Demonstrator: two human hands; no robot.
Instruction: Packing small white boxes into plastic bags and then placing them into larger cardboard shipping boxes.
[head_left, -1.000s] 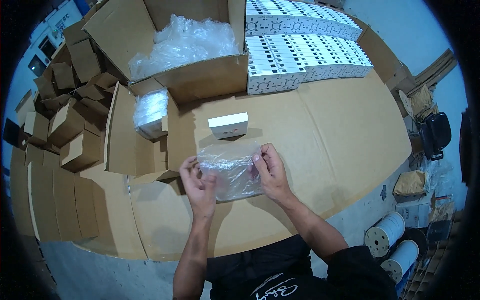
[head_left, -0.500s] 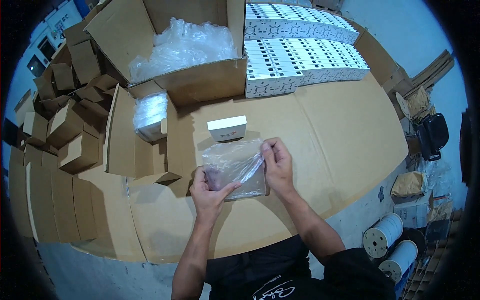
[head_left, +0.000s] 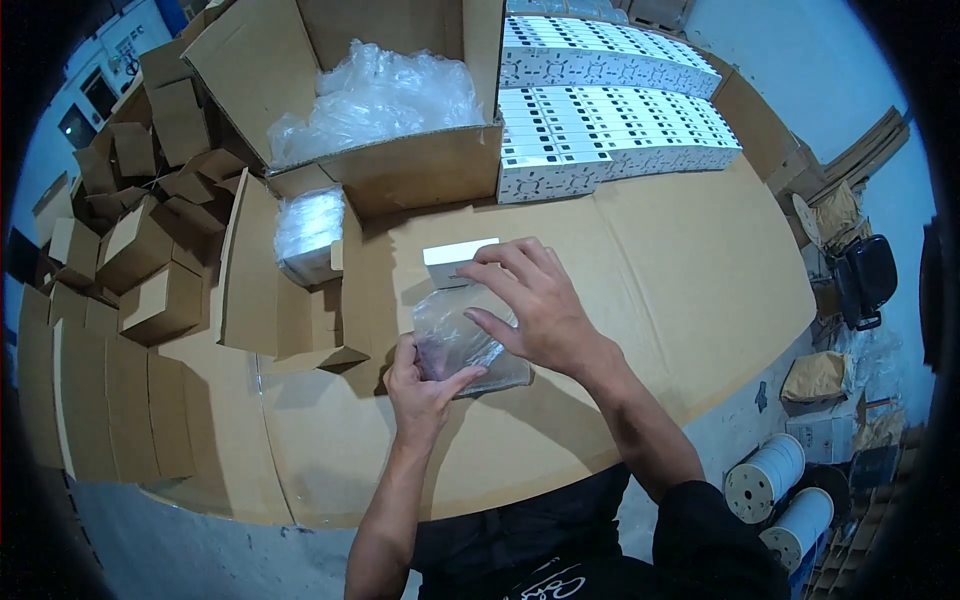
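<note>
My left hand [head_left: 420, 388] pinches the lower left part of a clear plastic bag [head_left: 460, 335], its thumb lying across the film. Just beyond the bag stands a small white box [head_left: 447, 262] on the cardboard-covered table. Over the right end of that box is my right hand [head_left: 535, 305], fingers stretched forward and thumb held well apart from them. Its fingers hide part of the box, and whether they touch it I cannot tell. No bag film shows gripped in that hand.
An open carton [head_left: 325, 330] on the left holds several bagged items [head_left: 310, 230]. Behind it, a larger carton [head_left: 420, 170] is heaped with clear plastic bags [head_left: 390, 100]. Rows of white boxes [head_left: 620, 120] stand at the back right. Empty brown cartons [head_left: 150, 250] pile up at far left.
My right hand has let go of the bag's upper right corner and moved forward to the white box, its fingers spreading. My left hand still grips the bag.
</note>
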